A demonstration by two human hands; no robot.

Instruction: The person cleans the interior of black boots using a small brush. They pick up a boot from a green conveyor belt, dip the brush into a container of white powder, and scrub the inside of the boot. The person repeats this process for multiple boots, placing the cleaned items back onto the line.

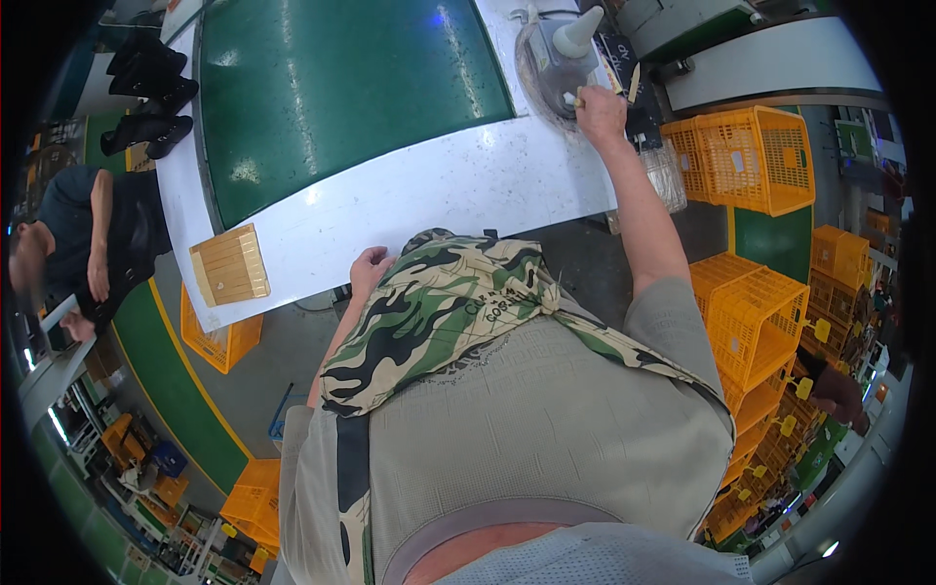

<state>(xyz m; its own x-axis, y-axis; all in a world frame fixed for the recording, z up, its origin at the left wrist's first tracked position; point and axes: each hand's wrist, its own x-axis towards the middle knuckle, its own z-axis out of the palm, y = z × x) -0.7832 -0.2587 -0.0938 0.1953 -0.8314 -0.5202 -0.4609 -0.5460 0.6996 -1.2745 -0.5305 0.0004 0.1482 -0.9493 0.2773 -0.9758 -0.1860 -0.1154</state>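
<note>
Over the far right of the white table (390, 200), my right hand (601, 115) closes its fingers on a small pale stick-like tool (580, 100). Its tip points into a round, clear-walled container (534, 83); the tip itself is too small to make out. A squat bottle with a white cone top (579, 35) stands in or against that container. My left hand (370, 267) rests at the table's near edge, beside the camouflage apron (429, 302). Its fingers are loosely bent and apart, with nothing visible in them. The apron partly hides that hand.
A green belt (341, 88) runs along the table. Black boots (146, 83) stand at the far left, a slatted tan board (229, 265) at the near left corner. Yellow crates (756, 161) are stacked to the right. Another person (93, 234) is at the left.
</note>
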